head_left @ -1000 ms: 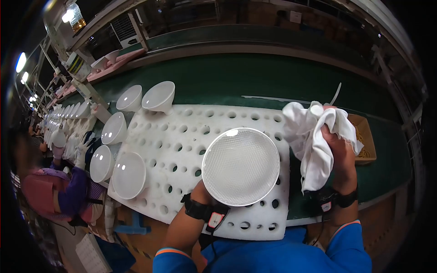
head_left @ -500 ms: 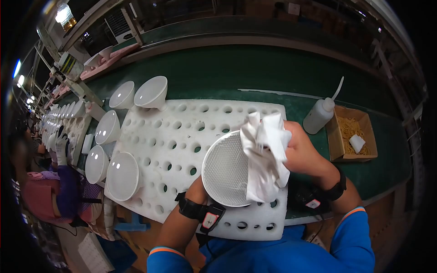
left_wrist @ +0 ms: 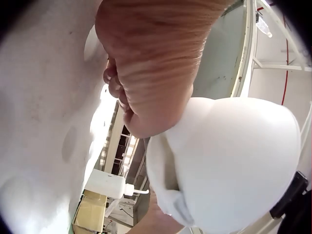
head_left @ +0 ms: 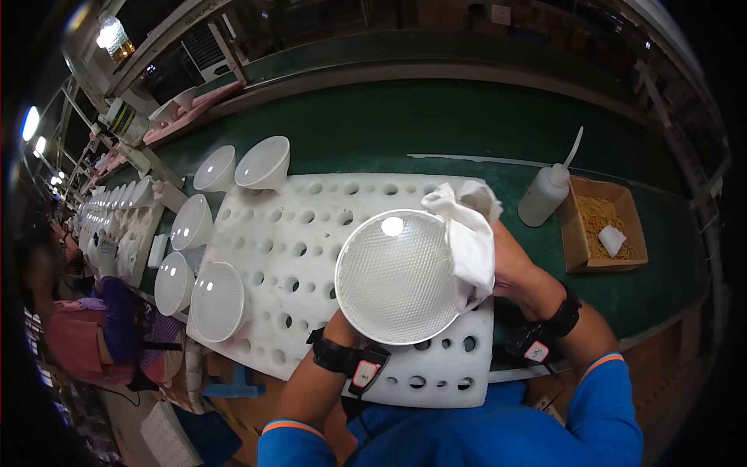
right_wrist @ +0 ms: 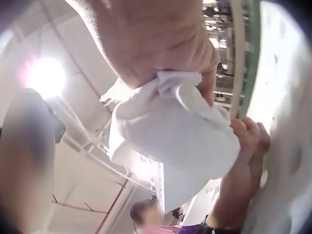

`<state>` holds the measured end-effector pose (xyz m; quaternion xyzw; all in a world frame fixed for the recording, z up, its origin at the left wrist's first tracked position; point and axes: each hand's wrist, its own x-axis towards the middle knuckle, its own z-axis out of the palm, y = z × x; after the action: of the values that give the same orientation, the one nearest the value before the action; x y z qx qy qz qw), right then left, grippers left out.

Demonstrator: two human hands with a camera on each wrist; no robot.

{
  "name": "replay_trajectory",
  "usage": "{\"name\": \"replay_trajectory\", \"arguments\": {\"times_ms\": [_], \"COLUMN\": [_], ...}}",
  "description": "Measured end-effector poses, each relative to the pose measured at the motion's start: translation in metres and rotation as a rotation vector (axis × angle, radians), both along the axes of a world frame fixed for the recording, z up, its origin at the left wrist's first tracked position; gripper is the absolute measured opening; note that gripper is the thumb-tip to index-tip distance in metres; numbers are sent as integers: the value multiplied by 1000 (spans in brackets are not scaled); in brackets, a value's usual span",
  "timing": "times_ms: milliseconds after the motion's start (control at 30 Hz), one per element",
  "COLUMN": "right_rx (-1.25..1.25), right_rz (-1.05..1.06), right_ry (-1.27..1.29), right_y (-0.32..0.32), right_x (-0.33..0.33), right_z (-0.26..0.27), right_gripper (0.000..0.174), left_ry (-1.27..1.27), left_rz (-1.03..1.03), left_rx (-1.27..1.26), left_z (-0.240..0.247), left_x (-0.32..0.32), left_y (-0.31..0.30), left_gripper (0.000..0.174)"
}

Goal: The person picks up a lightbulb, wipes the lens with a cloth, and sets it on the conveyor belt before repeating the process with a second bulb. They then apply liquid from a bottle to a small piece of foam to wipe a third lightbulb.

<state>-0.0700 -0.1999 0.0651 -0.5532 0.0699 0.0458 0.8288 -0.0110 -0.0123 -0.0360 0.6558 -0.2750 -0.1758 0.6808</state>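
A round white lampshade-like cover with a textured face (head_left: 397, 280) is held above the perforated white foam board (head_left: 272, 226). My left hand is mostly hidden beneath it in the head view; in the left wrist view the left hand (left_wrist: 151, 63) has its fingers curled at the cover's narrow end (left_wrist: 234, 161). At the cover's right edge, my right hand (head_left: 510, 261) grips a white cloth (head_left: 471, 241) against the rim. The right wrist view shows the cloth (right_wrist: 170, 131) bunched under the right hand (right_wrist: 156, 44), with the left hand (right_wrist: 246, 146) close by.
Several similar covers (head_left: 218, 302) stand along the board's left side. Right of the board are a white squeeze bottle (head_left: 543, 196) and a cardboard box (head_left: 576, 241) of yellowish bands. A green surface (head_left: 373, 124) runs behind. Another person (head_left: 85, 335) works at the far left.
My right hand has brought the cloth leftward from beside the bottle onto the cover, then to its right edge. The cover has tilted and shifted slightly left in the head view.
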Motion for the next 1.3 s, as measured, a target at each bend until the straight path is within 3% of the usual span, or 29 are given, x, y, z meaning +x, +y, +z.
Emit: {"name": "replay_trajectory", "arguments": {"times_ms": [67,167,367,467,600,733,800,867,933,967,1000,1067,1133,1200,1267,1300], "right_rx": [224,298,463,377,-197,-968,-1310,-1122,-1006,-944,-809,-532,-491,-786,-1233,-1301], "right_rz": [-53,-59,124,67,-108,168,155,189,91,39,-9,-94,-217,-245,-252,-233], "right_ry": [58,77,-11,-76,-473,-997,-884,-679,-706,-719,-535,-188,-529,-646,-872,-876], "right_y": [-8,-15,-30,-35,-41,-19,16,10,5,4,-1,-14,-7,12,29,35], "right_x": [-1,-7,-12,-15,-26,-15,-22,-2,12,17,20,27,11,-5,-20,-24], "right_z": [-23,-27,-34,-33,-16,27,32,21,9,2,-4,-13,-33,-26,1,9], "right_gripper": [34,34,30,27,24,56,56,47,38,33,31,29,29,48,58,55], "left_ry": [-12,-22,-45,-59,-75,-120,-182,-372,-632,-507,-389,-543,-545,-360,-260,-243], "left_rz": [33,59,85,92,86,57,48,55,90,82,72,121,103,119,103,92], "left_rx": [-6,-13,-21,-24,-28,-33,-20,71,209,155,101,293,255,119,53,47], "left_z": [-2,-5,-8,-9,-12,-12,-10,-10,-10,-9,0,14,6,-18,-29,-29], "left_x": [2,2,3,5,8,11,12,12,13,12,11,8,14,17,20,19], "left_y": [-3,-6,-9,-10,-8,-9,-9,-9,-8,-8,-10,-9,-8,-10,-11,-11], "left_gripper": [26,26,25,25,25,24,24,21,19,18,18,16,17,17,18,19]}}
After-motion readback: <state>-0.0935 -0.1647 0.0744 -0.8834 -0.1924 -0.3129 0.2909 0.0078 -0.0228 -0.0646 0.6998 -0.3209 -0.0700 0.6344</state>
